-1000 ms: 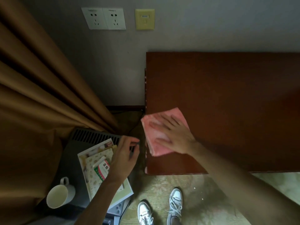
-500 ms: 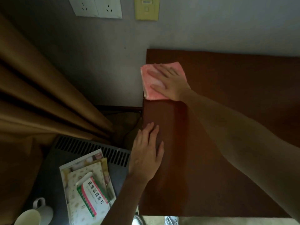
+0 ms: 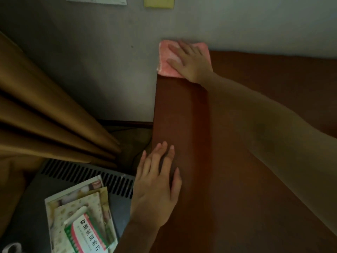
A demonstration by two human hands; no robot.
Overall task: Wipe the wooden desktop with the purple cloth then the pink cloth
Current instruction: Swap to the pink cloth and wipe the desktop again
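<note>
The pink cloth (image 3: 168, 59) lies at the far left corner of the dark wooden desktop (image 3: 237, 179), against the wall. My right hand (image 3: 189, 61) presses flat on it, fingers spread, pointing left. My left hand (image 3: 156, 187) rests flat with its fingers apart on the desk's left edge, nearer to me, and holds nothing. No purple cloth is in view.
A brown curtain (image 3: 45, 115) hangs at the left. Below it stands a grey vented unit (image 3: 87, 172) carrying booklets (image 3: 73, 201) and a medicine box (image 3: 87, 232). Wall sockets (image 3: 96, 0) and a yellow plate (image 3: 158, 2) sit at the top edge.
My right hand has pushed the pink cloth from the desk's near left area up to the far left corner. My left hand moved from the booklets onto the desk's left edge.
</note>
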